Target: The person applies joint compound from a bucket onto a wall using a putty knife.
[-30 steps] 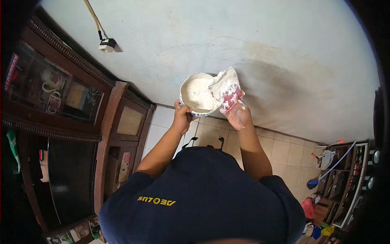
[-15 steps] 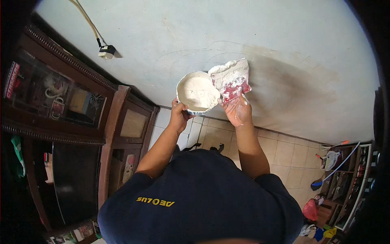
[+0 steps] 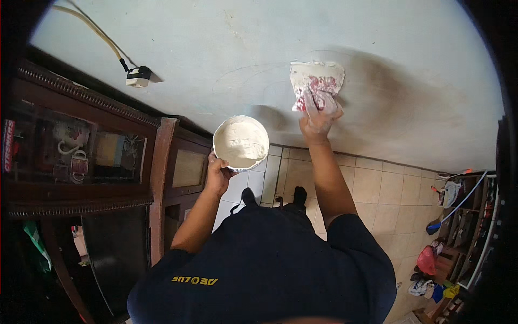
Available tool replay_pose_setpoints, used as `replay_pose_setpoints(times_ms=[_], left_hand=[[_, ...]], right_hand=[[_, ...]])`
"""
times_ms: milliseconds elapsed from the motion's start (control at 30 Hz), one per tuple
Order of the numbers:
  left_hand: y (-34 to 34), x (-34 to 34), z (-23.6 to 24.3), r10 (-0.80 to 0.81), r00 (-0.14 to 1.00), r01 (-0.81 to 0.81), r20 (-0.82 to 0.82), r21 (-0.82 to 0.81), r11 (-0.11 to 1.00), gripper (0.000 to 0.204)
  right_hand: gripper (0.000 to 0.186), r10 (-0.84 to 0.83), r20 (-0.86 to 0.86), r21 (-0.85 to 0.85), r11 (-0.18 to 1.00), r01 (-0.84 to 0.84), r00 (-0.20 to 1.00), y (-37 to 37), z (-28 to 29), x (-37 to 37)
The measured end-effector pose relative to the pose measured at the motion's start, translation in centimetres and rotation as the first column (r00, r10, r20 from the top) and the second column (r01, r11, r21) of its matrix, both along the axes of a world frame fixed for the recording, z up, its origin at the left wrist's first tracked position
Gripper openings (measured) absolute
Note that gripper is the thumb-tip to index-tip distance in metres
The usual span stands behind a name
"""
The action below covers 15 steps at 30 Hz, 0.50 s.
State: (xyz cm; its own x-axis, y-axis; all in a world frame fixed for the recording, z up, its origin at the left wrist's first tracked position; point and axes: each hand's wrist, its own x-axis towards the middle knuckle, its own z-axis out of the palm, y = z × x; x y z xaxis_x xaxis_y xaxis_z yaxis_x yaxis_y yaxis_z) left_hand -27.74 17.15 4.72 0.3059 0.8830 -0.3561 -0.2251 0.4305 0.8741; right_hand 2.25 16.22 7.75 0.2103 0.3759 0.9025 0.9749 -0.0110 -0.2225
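My left hand (image 3: 217, 171) is closed on the lower left side of a round tub (image 3: 217, 153), its thumb over the rim. White paste (image 3: 243, 141), thick and uneven on top, fills much of it. Above and to the right, my right hand (image 3: 320, 114) grips a red putty scraper (image 3: 322, 85) with a wide blade, smeared with the same white paste. The blade's far edge is at the pale wall (image 3: 259, 38); whether it presses on it I cannot tell. White smears coat the fingers of my right hand.
A dark wooden cabinet (image 3: 159, 178) with glass panes stands along the left. From the wall at upper left hangs a socket (image 3: 138, 76) on a cord. Beige floor tiles (image 3: 367, 186) lie below the wall. A cluttered shelf (image 3: 468, 216) and a red bag (image 3: 426, 261) are at right.
The scraper has left the tub's rim and moved up and right to the wall. My left hand has drawn the tub down and to the left, away from it.
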Motion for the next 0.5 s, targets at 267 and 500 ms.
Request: replay_pose_setpoints(times_ms=[267, 500], left_hand=[[1.8, -3.5, -1.4, 0.018, 1.0, -0.018, -0.003, -0.01, 1.0, 0.07], [1.7, -4.6, -1.3, 0.01, 1.0, -0.011, -0.023, -0.045, 0.999, 0.07]], right_hand=[[0.034, -0.06, -0.014, -0.141, 0.988, 0.058, 0.998, 1.1, -5.9, -2.1], [0.035, 0.027, 0.114, 0.129, 0.991, -0.042, 0.993, 3.0, -0.7, -5.4]])
